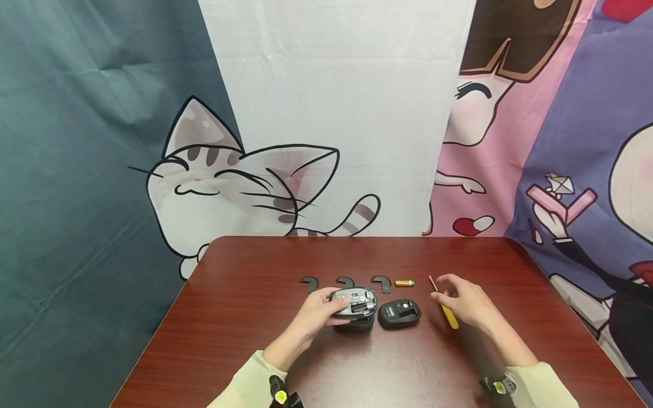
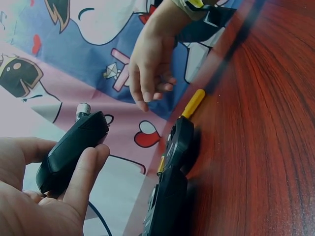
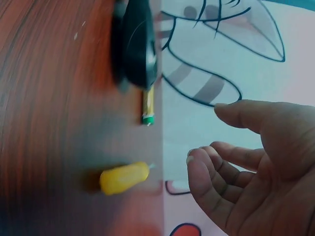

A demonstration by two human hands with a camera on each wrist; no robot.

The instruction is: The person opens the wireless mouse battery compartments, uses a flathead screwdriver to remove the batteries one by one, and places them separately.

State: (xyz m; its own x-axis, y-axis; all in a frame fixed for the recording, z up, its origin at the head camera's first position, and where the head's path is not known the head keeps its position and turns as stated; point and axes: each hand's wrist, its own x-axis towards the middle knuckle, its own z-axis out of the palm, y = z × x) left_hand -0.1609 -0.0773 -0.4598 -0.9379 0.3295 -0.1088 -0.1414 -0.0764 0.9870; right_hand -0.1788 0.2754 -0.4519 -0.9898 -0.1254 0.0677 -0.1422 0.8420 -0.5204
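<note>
My left hand [image 1: 315, 310] grips a computer mouse [image 1: 352, 299], thumb on its upturned underside, where a battery compartment shows. In the left wrist view, a short pale cylinder [image 2: 83, 108] sticks out from the far side of that mouse [image 2: 69, 155]. My right hand [image 1: 465, 299] hovers over a screwdriver with a yellow handle [image 1: 450, 317], its fingers loosely bent. The right wrist view has nothing between the thumb and fingers of this hand [image 3: 261, 162], and the yellow handle [image 3: 123, 178] lies apart from them on the table.
Another mouse [image 1: 400, 313] lies underside up between my hands. A further black mouse [image 1: 357, 325] is partly hidden beneath the held one. Behind them lie a battery [image 1: 405, 283] and three black curved covers [image 1: 381, 282] in a row on the reddish-brown table [image 1: 245, 317].
</note>
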